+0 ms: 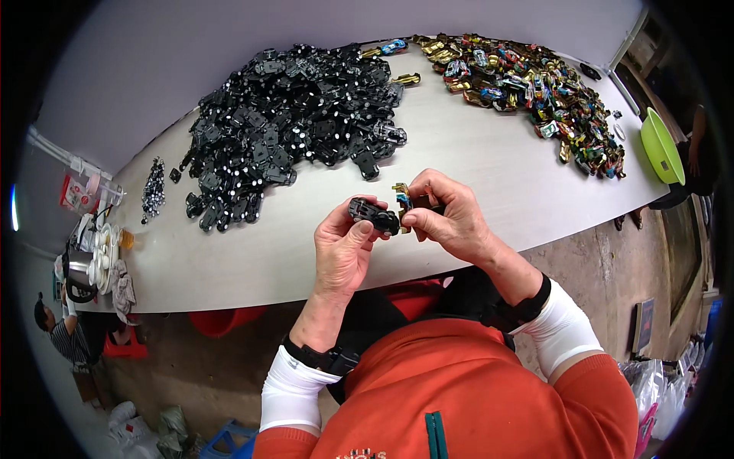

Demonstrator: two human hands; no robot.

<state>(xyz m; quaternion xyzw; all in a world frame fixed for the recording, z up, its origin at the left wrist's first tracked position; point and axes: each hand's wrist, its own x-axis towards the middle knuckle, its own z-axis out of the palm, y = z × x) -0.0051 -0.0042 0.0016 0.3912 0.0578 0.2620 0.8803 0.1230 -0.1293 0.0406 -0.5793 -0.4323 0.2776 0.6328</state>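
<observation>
Two bare hands meet above the near edge of the table point(229, 264), close to the middle of its length. The left hand point(344, 239) is closed around a black toy-car chassis point(372, 216), its thumb resting on the piece and its fingers curled beneath. The right hand point(447, 214) pinches a gold-and-blue car body point(403, 196) between thumb and bent fingers. The two parts lie end to end just beside each other; whether they touch cannot be told. Both are held clear of the tabletop.

Beyond the left hand, a large heap of black chassis point(283, 115) spreads from the far edge toward the table's middle. A heap of coloured car bodies point(527, 88) runs along the far edge toward the far right corner. A few loose cars point(407, 79) lie between the heaps. Near the left edge is a small pile of shiny parts point(154, 190); closer to the near left corner stand a kettle point(79, 274) and white cups point(102, 260). A green basin point(656, 145) stands at the right edge.
</observation>
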